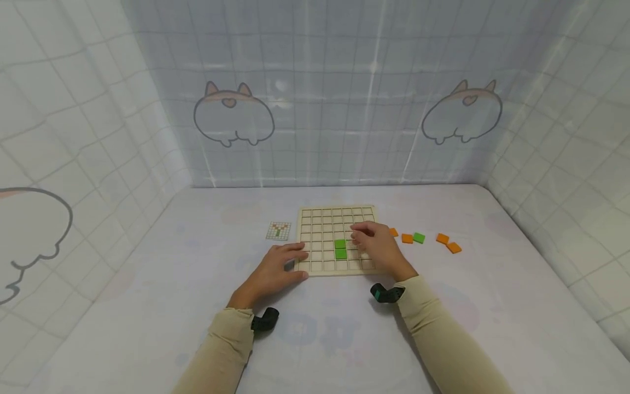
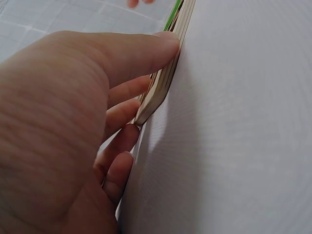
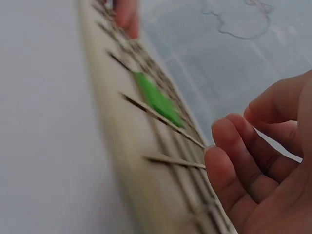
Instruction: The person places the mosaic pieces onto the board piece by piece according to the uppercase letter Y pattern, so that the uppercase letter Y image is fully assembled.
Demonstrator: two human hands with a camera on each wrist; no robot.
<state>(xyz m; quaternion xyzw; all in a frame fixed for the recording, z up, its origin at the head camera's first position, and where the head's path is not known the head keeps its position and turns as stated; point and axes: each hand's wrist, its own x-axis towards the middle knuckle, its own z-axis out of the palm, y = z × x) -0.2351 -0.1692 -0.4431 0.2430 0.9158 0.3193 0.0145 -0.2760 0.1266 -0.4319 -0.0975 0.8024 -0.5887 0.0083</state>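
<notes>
Two green tiles (image 1: 340, 249) lie in neighbouring cells of a pale gridded board (image 1: 316, 220), one just beyond the other, a little right of the board's middle and toward its near side. The left hand (image 1: 277, 269) rests at the board's near-left corner, fingers extended and spread moderately wide, the thumb touching the near edge and fingertips at the left edge. Over the right part of the board hovers the right hand (image 1: 383, 250), its fingers loosely bent and the gap to the thumb narrow, with nothing visible in it.

On the tabletop (image 1: 315, 350), right of the board, lie four orange tiles (image 1: 442, 238) and a loose green tile (image 1: 419, 238); the leftmost orange one is partly hidden by the right hand. Left of the board lies a small patterned card (image 1: 278, 231).
</notes>
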